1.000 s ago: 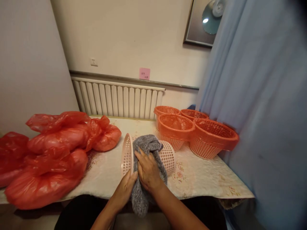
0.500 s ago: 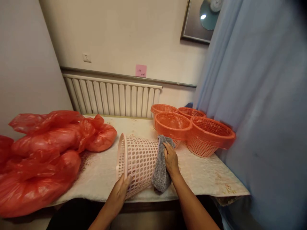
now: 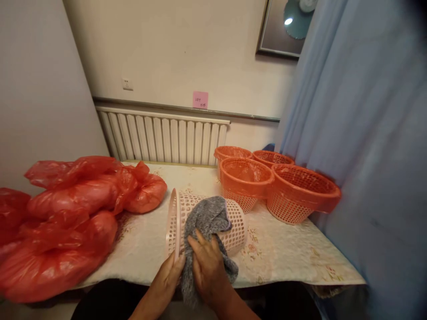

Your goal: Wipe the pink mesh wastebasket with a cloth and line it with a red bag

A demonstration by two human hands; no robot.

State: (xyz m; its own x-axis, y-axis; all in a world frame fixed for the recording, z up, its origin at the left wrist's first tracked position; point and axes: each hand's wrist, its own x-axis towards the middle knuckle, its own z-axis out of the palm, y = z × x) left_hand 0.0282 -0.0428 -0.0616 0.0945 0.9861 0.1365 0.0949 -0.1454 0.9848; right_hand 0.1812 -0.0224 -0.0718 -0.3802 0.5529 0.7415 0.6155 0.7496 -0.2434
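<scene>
A pale pink plastic wastebasket (image 3: 238, 224) with a perforated wall lies on its side on the table, its open mouth facing left. My left hand (image 3: 168, 276) grips the rim at the near side, the thumb outside and the other fingers hidden. Over the basket's side drapes a grey cloth (image 3: 208, 213). My right hand (image 3: 208, 264) presses that cloth flat against the wall close to the rim, fingers stretched over it. One end of the cloth hangs down toward the table's front edge.
Several wastebaskets with red bag liners (image 3: 247, 171) stand at the back right beside a blue curtain (image 3: 360, 155). Knotted, filled red plastic bags (image 3: 73, 213) cover the left side. A floral cloth (image 3: 283, 253) covers the table; a radiator (image 3: 167, 138) is behind it.
My right hand has slid the grey cloth left along the basket, from its base end to near the rim. My left hand stays at the rim. The view has shifted slightly.
</scene>
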